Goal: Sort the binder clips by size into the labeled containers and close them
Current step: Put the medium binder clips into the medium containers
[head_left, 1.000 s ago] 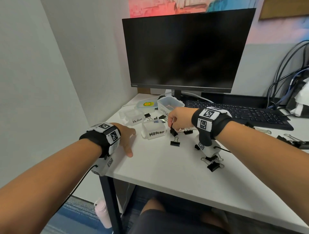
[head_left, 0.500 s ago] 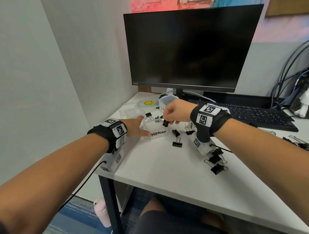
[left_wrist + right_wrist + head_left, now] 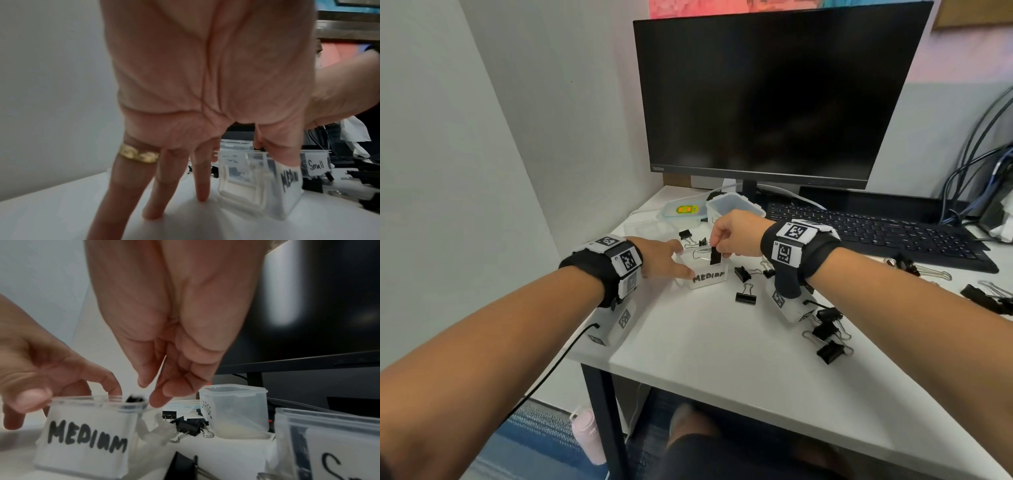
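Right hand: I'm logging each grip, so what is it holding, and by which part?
The right hand pinches a black binder clip by its wire handle, above the MEDIUM container, which the left hand steadies.

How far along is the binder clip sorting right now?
Early on. No container looks closed: the MEDIUM container and the LARGE container stand open. In hand: the right hand pinches a binder clip at the MEDIUM container's rim, while the left hand steadies it. Left: many loose clips lie on the desk, then closing all containers.
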